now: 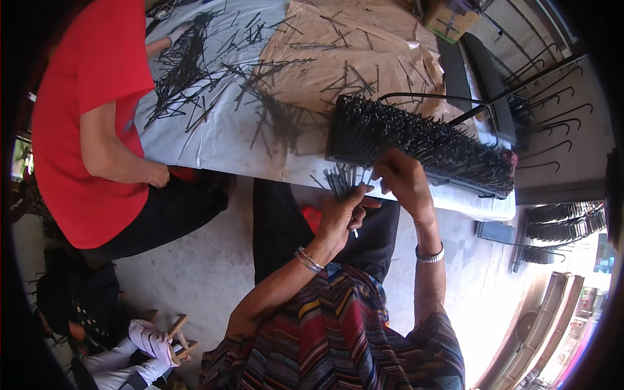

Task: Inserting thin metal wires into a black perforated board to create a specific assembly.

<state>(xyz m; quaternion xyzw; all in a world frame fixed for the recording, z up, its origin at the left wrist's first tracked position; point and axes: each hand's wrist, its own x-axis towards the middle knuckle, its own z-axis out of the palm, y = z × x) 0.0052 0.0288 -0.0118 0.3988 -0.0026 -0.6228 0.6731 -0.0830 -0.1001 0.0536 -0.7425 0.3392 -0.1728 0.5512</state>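
My left hand (341,218) is closed round a bundle of thin dark rods (339,181), their ends fanning out toward the table's near edge. Just to its right, my right hand (404,182) is raised with the fingertips pinched together; whether a single rod sits between them I cannot make out. Right beyond that hand stands a long black rack (422,138), densely filled with upright dark rods. It lies slantwise along the near right part of the table, and my right fingers are close to its front side.
Many loose rods (185,65) lie scattered over the table's white sheet (188,146) and brown sheet (299,39). At the left sits a person in a red shirt (97,149), one gloved hand (181,31) on the rods. Hooked metal bars (559,117) and a carton (450,23) are at the right.
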